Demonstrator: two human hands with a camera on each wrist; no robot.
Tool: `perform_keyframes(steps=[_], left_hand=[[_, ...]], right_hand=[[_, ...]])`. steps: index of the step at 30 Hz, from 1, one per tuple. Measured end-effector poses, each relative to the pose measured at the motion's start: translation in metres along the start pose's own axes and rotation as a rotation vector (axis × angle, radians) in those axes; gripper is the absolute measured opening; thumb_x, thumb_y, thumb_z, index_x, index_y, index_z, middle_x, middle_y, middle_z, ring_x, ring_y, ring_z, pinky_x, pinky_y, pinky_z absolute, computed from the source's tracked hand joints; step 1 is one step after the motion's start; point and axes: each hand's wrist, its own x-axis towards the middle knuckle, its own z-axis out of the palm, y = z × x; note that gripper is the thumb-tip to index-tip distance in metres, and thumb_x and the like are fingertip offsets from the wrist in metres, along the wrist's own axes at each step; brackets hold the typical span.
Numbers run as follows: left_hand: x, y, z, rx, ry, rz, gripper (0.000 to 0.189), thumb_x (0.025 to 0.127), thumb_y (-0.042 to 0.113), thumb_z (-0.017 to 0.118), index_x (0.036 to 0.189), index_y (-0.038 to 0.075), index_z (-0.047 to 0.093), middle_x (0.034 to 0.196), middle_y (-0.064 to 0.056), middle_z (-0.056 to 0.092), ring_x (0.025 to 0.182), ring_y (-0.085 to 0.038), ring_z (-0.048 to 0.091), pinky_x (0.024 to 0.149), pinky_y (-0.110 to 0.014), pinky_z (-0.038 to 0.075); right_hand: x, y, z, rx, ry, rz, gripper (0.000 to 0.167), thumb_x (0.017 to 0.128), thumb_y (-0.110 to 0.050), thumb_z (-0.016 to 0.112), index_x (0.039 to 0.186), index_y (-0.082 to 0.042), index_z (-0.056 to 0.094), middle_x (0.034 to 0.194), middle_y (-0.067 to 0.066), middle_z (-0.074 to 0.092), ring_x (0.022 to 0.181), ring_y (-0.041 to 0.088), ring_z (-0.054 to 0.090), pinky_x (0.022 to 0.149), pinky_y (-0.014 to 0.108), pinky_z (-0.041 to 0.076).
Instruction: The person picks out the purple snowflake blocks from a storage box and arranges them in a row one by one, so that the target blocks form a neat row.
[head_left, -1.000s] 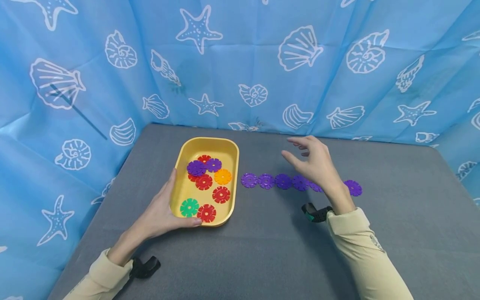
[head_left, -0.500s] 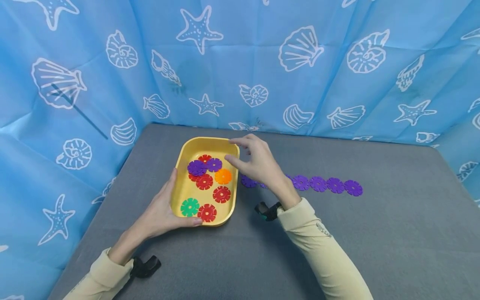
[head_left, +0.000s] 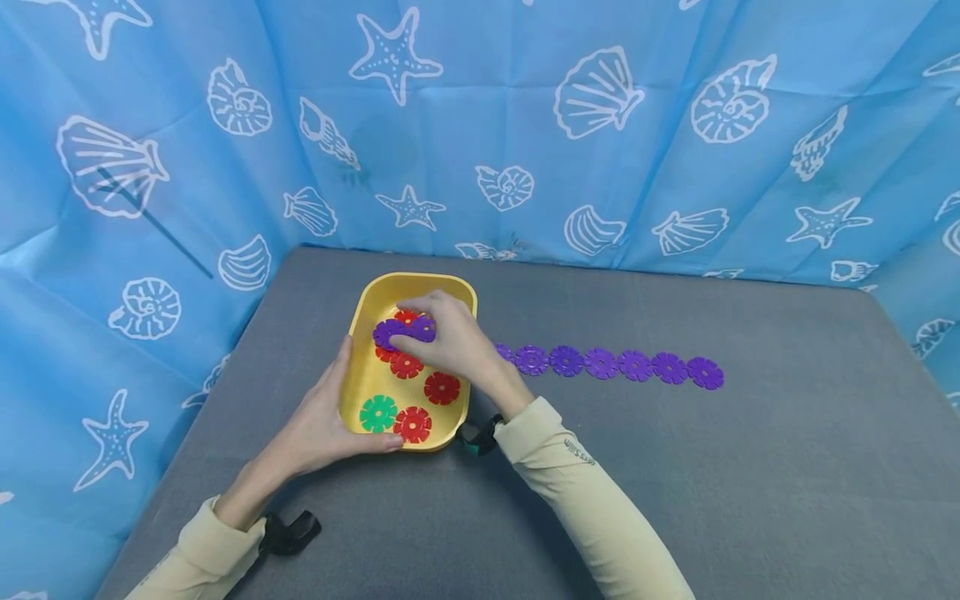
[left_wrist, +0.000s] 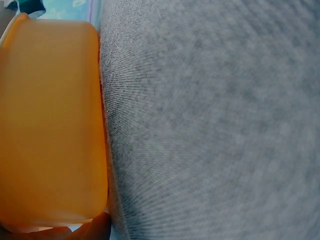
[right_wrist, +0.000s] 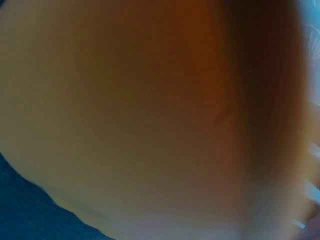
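A yellow tray [head_left: 382, 293] holds notched, flower-shaped plastic discs: purple discs [head_left: 386, 333], several red discs [head_left: 442, 388] and a green disc [head_left: 378, 413]. My left hand [head_left: 322, 425] grips the tray at its near left corner, thumb on the front rim and fingers along the left side. In the left wrist view the tray's outer wall [left_wrist: 55, 125] stands beside fingertips [left_wrist: 97, 227]. Over the tray, my right hand [head_left: 453, 342] has thumb and fingers apart around the purple discs; contact with them cannot be told. The right wrist view is mostly blurred.
A row of purple discs [head_left: 566, 361] runs rightward from beside the tray on the grey table [head_left: 675, 467]. Behind and at the left hangs a blue curtain [head_left: 450, 125] with white shell prints.
My right hand has moved left from above the purple row into the tray, covering the orange disc. The left hand and tray have stayed put.
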Motion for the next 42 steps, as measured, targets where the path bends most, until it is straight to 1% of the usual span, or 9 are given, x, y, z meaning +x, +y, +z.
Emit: perform_keyframes(steps=[6, 13, 18, 25, 33, 35, 38, 41, 42], left_hand=[[0.000, 0.000, 0.000, 0.006, 0.004, 0.005, 0.141, 0.071, 0.057, 0.087, 0.165, 0.023, -0.012, 0.169, -0.018, 0.017, 0.142, -0.038, 0.039, 0.107, -0.062, 0.048], [0.000, 0.000, 0.000, 0.016, 0.005, 0.003, 0.140, 0.071, 0.058, 0.087, 0.165, 0.023, -0.011, 0.168, -0.018, 0.018, 0.142, -0.038, 0.039, 0.105, -0.060, 0.050], [0.000, 0.000, -0.001, 0.010, 0.013, 0.016, 0.140, 0.071, 0.056, 0.088, 0.165, 0.021, -0.010, 0.168, -0.018, 0.020, 0.139, -0.036, 0.041, 0.105, -0.059, 0.050], [0.000, 0.000, 0.001, 0.014, 0.023, 0.020, 0.141, 0.069, 0.056, 0.088, 0.165, 0.020, -0.009, 0.166, -0.017, 0.023, 0.137, -0.035, 0.042, 0.105, -0.059, 0.050], [0.000, 0.000, 0.002, 0.003, 0.017, 0.010, 0.139, 0.070, 0.055, 0.088, 0.165, 0.021, -0.008, 0.162, -0.015, 0.026, 0.135, -0.032, 0.043, 0.097, -0.050, 0.056], [0.000, 0.000, 0.002, 0.001, 0.017, 0.007, 0.140, 0.070, 0.056, 0.088, 0.165, 0.021, -0.008, 0.163, -0.015, 0.025, 0.136, -0.033, 0.042, 0.098, -0.051, 0.055], [0.000, 0.000, 0.002, 0.003, 0.022, 0.011, 0.142, 0.069, 0.056, 0.089, 0.165, 0.021, -0.009, 0.167, -0.017, 0.021, 0.140, -0.035, 0.040, 0.104, -0.057, 0.051], [0.000, 0.000, 0.002, 0.011, 0.031, 0.018, 0.143, 0.069, 0.055, 0.089, 0.165, 0.020, -0.010, 0.170, -0.018, 0.016, 0.144, -0.038, 0.037, 0.110, -0.064, 0.044], [0.000, 0.000, 0.002, 0.010, 0.030, 0.020, 0.143, 0.069, 0.054, 0.089, 0.165, 0.020, -0.010, 0.170, -0.018, 0.016, 0.144, -0.038, 0.037, 0.110, -0.064, 0.044]], right_hand=[[0.000, 0.006, 0.010, -0.060, -0.084, 0.028, 0.059, 0.092, -0.026, 0.078, 0.144, -0.006, 0.058, 0.130, 0.017, 0.063, 0.119, 0.032, 0.058, 0.097, 0.041, 0.053], [0.008, 0.006, 0.023, -0.107, -0.095, 0.024, 0.061, 0.091, -0.026, 0.079, 0.144, -0.006, 0.058, 0.130, 0.015, 0.063, 0.115, 0.027, 0.057, 0.098, 0.040, 0.051], [0.018, 0.010, 0.035, -0.125, -0.097, 0.043, 0.060, 0.091, -0.029, 0.079, 0.143, -0.008, 0.060, 0.127, 0.013, 0.063, 0.116, 0.024, 0.054, 0.104, 0.039, 0.048], [0.025, 0.015, 0.051, -0.210, -0.110, 0.152, 0.062, 0.091, -0.035, 0.077, 0.147, -0.014, 0.057, 0.133, 0.008, 0.057, 0.119, 0.024, 0.046, 0.099, 0.034, 0.047], [0.025, 0.017, 0.053, -0.232, -0.139, 0.204, 0.071, 0.094, -0.038, 0.074, 0.154, -0.012, 0.047, 0.143, 0.010, 0.050, 0.122, 0.026, 0.040, 0.099, 0.033, 0.049], [0.025, 0.017, 0.054, -0.238, -0.143, 0.212, 0.070, 0.094, -0.037, 0.074, 0.153, -0.012, 0.048, 0.141, 0.010, 0.049, 0.122, 0.027, 0.040, 0.098, 0.032, 0.049], [0.025, 0.017, 0.054, -0.250, -0.134, 0.212, 0.065, 0.093, -0.037, 0.075, 0.149, -0.013, 0.054, 0.136, 0.010, 0.051, 0.118, 0.026, 0.042, 0.095, 0.032, 0.048], [0.025, 0.016, 0.054, -0.267, -0.100, 0.207, 0.056, 0.091, -0.037, 0.077, 0.140, -0.014, 0.064, 0.131, 0.009, 0.056, 0.113, 0.025, 0.045, 0.092, 0.031, 0.047], [0.025, 0.016, 0.054, -0.267, -0.088, 0.205, 0.053, 0.090, -0.037, 0.078, 0.137, -0.014, 0.067, 0.129, 0.009, 0.057, 0.111, 0.024, 0.046, 0.092, 0.032, 0.047]])
